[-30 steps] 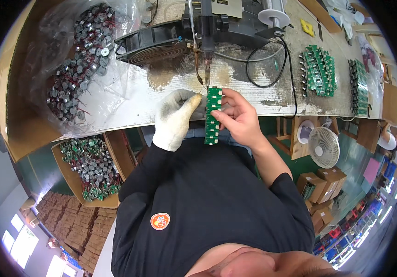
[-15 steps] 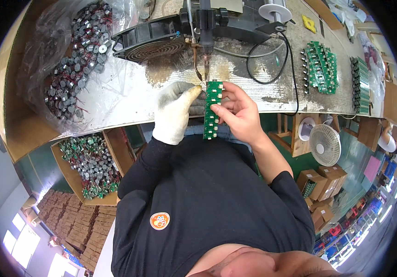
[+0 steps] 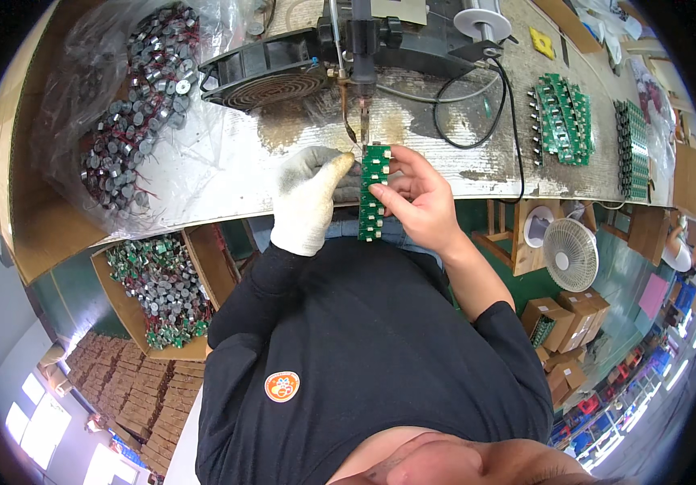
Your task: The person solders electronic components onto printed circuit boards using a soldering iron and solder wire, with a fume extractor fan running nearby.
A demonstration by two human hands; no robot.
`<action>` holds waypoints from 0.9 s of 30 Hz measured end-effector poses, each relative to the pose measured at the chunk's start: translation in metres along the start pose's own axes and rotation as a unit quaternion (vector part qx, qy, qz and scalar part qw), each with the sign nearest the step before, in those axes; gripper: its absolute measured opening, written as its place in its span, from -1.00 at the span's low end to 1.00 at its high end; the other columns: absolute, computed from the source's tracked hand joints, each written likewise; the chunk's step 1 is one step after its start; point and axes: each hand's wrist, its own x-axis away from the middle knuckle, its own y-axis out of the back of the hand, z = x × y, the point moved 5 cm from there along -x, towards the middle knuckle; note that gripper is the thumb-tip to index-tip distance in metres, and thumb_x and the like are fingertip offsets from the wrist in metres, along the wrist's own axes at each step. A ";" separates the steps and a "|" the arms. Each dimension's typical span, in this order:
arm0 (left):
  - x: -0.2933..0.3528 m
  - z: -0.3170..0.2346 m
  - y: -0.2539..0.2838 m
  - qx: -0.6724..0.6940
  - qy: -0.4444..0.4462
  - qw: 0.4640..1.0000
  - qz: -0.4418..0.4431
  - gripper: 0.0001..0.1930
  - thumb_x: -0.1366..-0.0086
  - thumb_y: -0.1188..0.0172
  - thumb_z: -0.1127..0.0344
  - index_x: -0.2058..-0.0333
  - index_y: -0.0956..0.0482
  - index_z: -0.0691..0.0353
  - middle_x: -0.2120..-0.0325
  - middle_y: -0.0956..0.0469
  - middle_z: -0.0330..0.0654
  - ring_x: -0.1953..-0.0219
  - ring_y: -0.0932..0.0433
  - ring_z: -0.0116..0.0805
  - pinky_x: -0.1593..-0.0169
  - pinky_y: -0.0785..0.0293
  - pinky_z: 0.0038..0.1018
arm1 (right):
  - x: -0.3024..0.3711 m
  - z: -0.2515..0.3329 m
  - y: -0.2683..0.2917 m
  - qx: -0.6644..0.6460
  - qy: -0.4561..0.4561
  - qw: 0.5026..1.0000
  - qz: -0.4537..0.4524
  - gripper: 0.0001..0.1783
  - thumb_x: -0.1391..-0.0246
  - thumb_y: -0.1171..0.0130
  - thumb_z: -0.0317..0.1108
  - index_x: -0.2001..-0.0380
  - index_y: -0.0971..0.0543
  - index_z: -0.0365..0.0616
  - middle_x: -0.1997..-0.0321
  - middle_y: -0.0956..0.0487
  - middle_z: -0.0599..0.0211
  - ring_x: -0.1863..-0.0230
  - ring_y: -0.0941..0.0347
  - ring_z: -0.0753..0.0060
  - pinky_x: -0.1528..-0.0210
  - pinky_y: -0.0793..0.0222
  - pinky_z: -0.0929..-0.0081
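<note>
My bare right hand (image 3: 416, 198) grips a long green circuit board strip (image 3: 373, 194), thumb on its face and fingers behind its right edge. The strip stands lengthwise, its top end just under the tip of an upright soldering iron (image 3: 364, 109). A thin solder feed tube (image 3: 346, 105) bends down beside the iron. In a white glove with a yellowed thumb, my left hand (image 3: 309, 194) is closed in a pinch at the strip's upper left edge. Whatever its fingertips hold is too small or hidden to name.
Small round motors with red wires (image 3: 133, 121) lie heaped on plastic at the left. A black fan (image 3: 263, 77) sits behind my left hand. Stacked green boards (image 3: 562, 121) rest on the right, beyond a looped black cable (image 3: 477, 141). Below the bench's left edge stands a filled carton (image 3: 194, 343).
Both hands and the strip keep almost the same place beneath the iron. The strip's lower end has shifted very slightly up and to the right.
</note>
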 end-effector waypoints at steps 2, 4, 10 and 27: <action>0.002 -0.001 -0.001 0.001 0.002 1.000 0.000 -0.81 -0.30 -0.15 0.35 0.25 -0.47 0.40 0.36 -0.57 -0.06 0.38 -0.60 -0.35 0.29 -0.57 -0.49 | 0.001 0.000 -0.001 0.002 -0.004 1.000 0.002 -0.45 -0.05 -0.20 -0.58 -0.12 -0.30 -0.34 0.14 -0.51 0.22 0.37 -0.50 0.66 0.37 -0.38 0.70; 0.002 -0.001 -0.001 0.002 0.005 1.000 0.001 -0.80 -0.30 -0.15 0.35 0.25 -0.47 0.40 0.36 -0.57 -0.06 0.38 -0.60 -0.34 0.29 -0.57 -0.48 | 0.000 0.000 -0.001 0.004 -0.009 1.000 0.004 -0.44 -0.04 -0.21 -0.58 -0.12 -0.30 -0.34 0.14 -0.51 0.21 0.37 -0.50 0.66 0.38 -0.38 0.70; 0.001 -0.002 0.000 -0.014 -0.002 1.000 -0.002 -0.79 -0.30 -0.14 0.33 0.24 -0.47 0.40 0.35 -0.57 -0.05 0.36 -0.60 -0.34 0.28 -0.57 -0.47 | 0.000 0.000 -0.001 0.003 -0.011 1.000 -0.003 -0.45 -0.05 -0.21 -0.56 -0.11 -0.30 -0.35 0.18 -0.54 0.19 0.42 -0.51 0.66 0.43 -0.39 0.67; -0.003 -0.001 0.002 -0.041 -0.014 0.999 0.000 -0.87 -0.21 -0.21 0.39 0.36 -0.55 0.35 0.45 -0.57 -0.20 0.40 -0.52 -0.51 0.32 -0.45 -0.58 | 0.001 0.001 0.000 0.018 -0.029 0.999 0.018 -0.44 -0.06 -0.21 -0.53 -0.12 -0.27 -0.34 0.20 -0.56 0.16 0.44 -0.53 0.61 0.44 -0.39 0.65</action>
